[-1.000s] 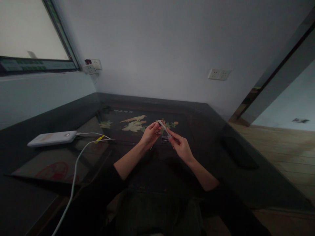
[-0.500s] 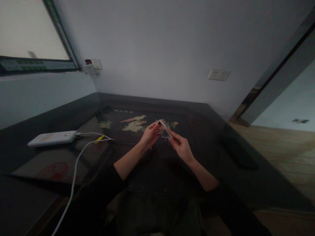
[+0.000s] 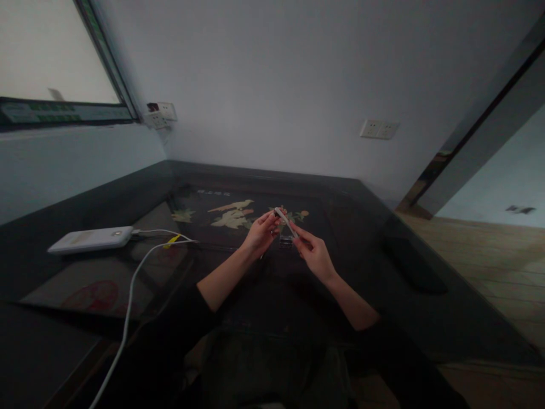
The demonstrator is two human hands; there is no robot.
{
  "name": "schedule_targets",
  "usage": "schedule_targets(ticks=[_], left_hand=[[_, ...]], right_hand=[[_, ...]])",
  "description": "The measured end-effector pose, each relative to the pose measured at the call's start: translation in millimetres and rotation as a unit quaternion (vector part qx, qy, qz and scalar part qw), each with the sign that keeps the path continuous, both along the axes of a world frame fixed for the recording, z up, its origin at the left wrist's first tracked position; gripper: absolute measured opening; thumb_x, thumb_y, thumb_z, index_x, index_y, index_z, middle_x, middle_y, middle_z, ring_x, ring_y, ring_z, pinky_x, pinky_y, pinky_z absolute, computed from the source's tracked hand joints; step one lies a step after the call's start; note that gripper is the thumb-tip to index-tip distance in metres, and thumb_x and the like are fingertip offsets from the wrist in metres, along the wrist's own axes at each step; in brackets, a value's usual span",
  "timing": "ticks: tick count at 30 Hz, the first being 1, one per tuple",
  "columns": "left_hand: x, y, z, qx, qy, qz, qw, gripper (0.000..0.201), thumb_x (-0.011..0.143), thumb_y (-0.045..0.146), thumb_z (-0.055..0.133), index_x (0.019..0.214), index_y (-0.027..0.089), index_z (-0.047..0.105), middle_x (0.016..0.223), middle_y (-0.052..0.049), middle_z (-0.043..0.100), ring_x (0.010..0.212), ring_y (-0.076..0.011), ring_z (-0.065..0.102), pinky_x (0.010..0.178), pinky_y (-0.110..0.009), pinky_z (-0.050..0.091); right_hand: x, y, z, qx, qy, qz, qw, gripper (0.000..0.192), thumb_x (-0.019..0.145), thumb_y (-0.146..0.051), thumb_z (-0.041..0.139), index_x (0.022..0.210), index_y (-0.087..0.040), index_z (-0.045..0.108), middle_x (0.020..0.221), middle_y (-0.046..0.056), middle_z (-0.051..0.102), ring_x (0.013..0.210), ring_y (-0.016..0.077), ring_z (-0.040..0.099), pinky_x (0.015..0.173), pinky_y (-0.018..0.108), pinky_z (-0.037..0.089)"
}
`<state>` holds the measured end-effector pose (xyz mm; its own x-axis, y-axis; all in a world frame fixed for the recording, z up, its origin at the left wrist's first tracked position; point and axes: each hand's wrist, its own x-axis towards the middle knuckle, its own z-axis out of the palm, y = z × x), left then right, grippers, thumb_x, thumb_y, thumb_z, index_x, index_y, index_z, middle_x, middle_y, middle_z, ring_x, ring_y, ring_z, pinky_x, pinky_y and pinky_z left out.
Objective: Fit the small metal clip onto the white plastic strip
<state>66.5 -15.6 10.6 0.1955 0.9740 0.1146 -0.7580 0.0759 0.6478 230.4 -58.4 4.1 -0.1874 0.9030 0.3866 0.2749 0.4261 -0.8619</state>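
Head view: at mid-frame, the left hand (image 3: pixel 260 234) pinches the upper end of a thin pale strip (image 3: pixel 286 221) (its exact kind is unclear), and the right hand (image 3: pixel 315 255) is closed on the lower end. Left of frame, a white slab-shaped device (image 3: pixel 91 240) lies on the dark table (image 3: pixel 272 301).

A pale window (image 3: pixel 55 51) at ten o'clock is glowing brightest, dimness is greying the wall (image 3: pixel 272 85), and shadow is filling six o'clock.
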Motion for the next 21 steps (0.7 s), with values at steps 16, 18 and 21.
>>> schedule_targets(ticks=[16,18,21], left_hand=[[-0.4,1.7,0.8,0.006,0.014,0.017,1.0,0.028,0.067,0.023,0.08,0.092,0.014,0.071,0.102,-0.009,0.07,0.067,-0.0063,0.058,0.056,-0.016,0.043],[-0.2,3.0,-0.4,0.006,0.021,0.026,0.999,0.027,0.068,0.024,0.079,0.091,0.014,0.07,0.102,-0.008,0.07,0.069,-0.0072,0.059,0.056,-0.017,0.043],[-0.2,4.3,-2.4,0.006,0.022,0.033,0.999,0.026,0.067,0.023,0.079,0.09,0.014,0.07,0.098,-0.006,0.069,0.067,-0.006,0.058,0.055,-0.016,0.042]], right_hand=[[-3.7,-4.7,-1.4,-0.035,0.03,0.045,0.998,0.051,0.086,-0.037,0.055,0.133,-0.018,0.056,0.07,0.001,0.059,0.044,0.0055,0.028,0.04,0.02,0.024],[-4.3,-5.4,-1.2,-0.038,0.038,0.056,0.997,0.051,0.086,-0.037,0.056,0.134,-0.02,0.055,0.072,0.0,0.059,0.045,0.0051,0.029,0.04,0.02,0.025],[-3.8,-4.4,-0.3,-0.026,0.033,0.049,0.998,0.05,0.086,-0.037,0.056,0.133,-0.021,0.056,0.079,0.003,0.062,0.046,0.0056,0.033,0.04,0.02,0.028]])
